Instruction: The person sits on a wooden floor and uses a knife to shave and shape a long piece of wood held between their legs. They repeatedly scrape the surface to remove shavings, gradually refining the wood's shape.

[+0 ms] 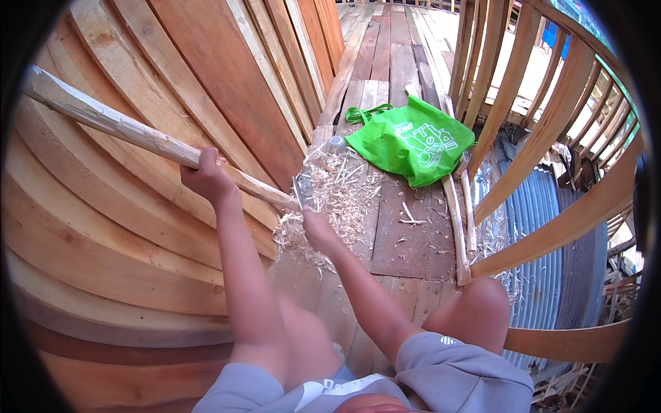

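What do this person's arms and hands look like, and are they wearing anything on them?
The left hand and right hand show no gloves, and the forearms are bare. Short, pale grey sleeves cover the upper arms; the right one carries a small white marking near its hem.

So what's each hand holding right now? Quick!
Left hand: closed around the long wooden pole.
Right hand: closed, holding the knife, its blade at the pole's end.
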A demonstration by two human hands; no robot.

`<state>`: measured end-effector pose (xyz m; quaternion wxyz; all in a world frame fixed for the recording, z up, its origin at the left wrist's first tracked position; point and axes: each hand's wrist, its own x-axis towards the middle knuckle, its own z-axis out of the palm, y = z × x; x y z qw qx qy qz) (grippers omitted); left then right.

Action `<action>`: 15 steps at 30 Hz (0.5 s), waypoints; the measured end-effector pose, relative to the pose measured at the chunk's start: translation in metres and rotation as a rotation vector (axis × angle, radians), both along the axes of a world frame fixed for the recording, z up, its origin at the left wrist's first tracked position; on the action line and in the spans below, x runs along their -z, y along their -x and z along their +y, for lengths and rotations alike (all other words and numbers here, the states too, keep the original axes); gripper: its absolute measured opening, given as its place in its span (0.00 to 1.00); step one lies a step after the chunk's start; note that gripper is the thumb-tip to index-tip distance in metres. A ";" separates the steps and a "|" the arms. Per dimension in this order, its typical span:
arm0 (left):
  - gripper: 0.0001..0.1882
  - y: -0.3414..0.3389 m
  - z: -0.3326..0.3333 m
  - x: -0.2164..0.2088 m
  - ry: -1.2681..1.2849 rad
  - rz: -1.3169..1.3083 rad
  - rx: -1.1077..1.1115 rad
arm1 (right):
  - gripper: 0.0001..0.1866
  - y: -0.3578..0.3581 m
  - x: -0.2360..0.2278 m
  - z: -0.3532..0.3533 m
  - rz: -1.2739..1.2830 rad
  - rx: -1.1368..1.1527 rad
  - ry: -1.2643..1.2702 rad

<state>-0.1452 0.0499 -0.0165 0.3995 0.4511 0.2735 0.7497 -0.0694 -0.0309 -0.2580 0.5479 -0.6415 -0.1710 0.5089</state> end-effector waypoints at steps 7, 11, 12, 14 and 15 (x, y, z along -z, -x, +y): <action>0.08 -0.002 0.000 0.000 -0.026 -0.016 0.027 | 0.33 -0.020 -0.001 0.005 -0.045 -0.043 0.001; 0.06 0.008 0.006 0.004 -0.062 0.041 0.001 | 0.26 0.000 0.012 -0.010 0.117 0.033 0.074; 0.06 0.012 0.008 0.004 -0.071 0.031 -0.006 | 0.27 0.008 -0.024 -0.009 0.059 -0.045 0.080; 0.07 0.012 0.005 0.004 -0.063 0.039 0.003 | 0.27 0.004 -0.070 -0.015 0.007 -0.147 0.049; 0.07 0.011 0.004 0.003 -0.063 0.056 0.001 | 0.28 0.000 -0.076 -0.016 0.011 -0.189 -0.004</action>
